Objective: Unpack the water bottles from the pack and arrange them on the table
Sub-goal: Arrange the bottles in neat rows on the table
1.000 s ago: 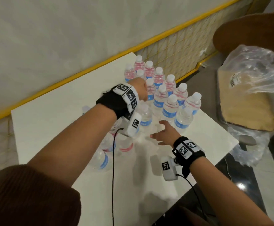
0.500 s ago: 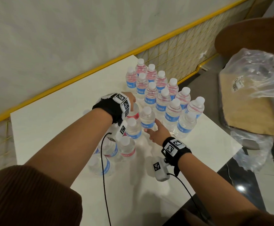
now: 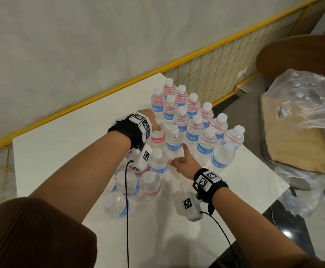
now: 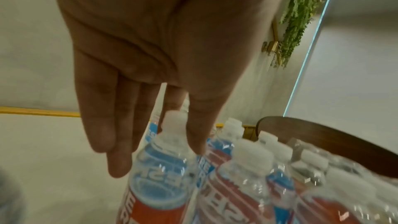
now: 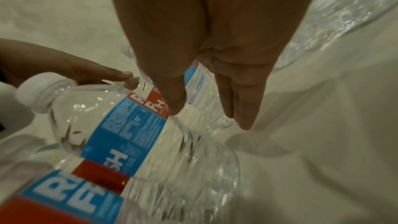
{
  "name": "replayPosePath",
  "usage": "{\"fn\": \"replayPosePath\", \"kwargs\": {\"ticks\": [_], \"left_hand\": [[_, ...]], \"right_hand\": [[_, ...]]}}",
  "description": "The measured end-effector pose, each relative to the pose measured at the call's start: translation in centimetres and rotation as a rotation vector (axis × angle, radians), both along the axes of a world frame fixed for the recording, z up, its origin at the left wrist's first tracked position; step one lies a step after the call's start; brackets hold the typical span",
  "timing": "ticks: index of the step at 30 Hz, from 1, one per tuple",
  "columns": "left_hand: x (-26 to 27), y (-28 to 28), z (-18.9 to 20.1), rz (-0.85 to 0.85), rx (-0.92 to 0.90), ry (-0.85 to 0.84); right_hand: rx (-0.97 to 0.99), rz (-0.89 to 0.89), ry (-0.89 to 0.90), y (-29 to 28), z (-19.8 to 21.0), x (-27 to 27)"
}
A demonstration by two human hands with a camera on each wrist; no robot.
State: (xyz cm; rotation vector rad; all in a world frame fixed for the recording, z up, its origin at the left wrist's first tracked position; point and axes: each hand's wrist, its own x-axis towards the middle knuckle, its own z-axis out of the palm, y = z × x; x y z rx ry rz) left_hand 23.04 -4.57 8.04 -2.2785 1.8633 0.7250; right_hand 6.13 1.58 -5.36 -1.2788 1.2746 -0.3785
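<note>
Several clear water bottles [image 3: 193, 115] with white caps and blue-and-red labels stand packed at the far right of the white table [image 3: 70, 147]. A looser group [image 3: 130, 186] stands nearer me. My left hand [image 3: 154, 122] hangs over a red-labelled bottle [image 3: 157, 139]. In the left wrist view, this hand [image 4: 178, 130] has the bottle's [image 4: 159, 176] cap between thumb and forefinger, the other fingers straight. My right hand [image 3: 181, 161] reaches in with straight fingers, forefinger touching a blue-labelled bottle [image 3: 174, 142]. In the right wrist view, the right hand's [image 5: 206, 113] thumb rests on a bottle [image 5: 200, 120].
The torn clear plastic wrap [image 3: 302, 105] with a cardboard tray [image 3: 297, 147] lies on a brown chair [image 3: 297, 55] right of the table. A yellow mesh fence [image 3: 215, 74] and a wall run behind. Bare table surface lies at the left and the front.
My left hand has drawn back from the far cluster to the red-labelled bottle nearer me. My right hand has moved forward and left until its forefinger touches a bottle.
</note>
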Motion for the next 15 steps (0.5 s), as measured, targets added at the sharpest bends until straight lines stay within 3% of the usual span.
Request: {"fn": "replayPosePath", "kwargs": {"ticks": [5,11,15], "left_hand": [[1.1,-0.8,2.0,0.096,0.209,0.264],[3.1,-1.5,2.6,0.094,0.231,0.303],[3.0,-1.5,1.3,-0.036,0.28,0.29]], "right_hand": [[0.031,-0.026,0.002,-1.0,0.5,-0.3],[0.025,-0.001,0.031,-1.9,0.1,-0.7],[0.007,0.013,0.03,-2.7,-0.1,-0.3]]}}
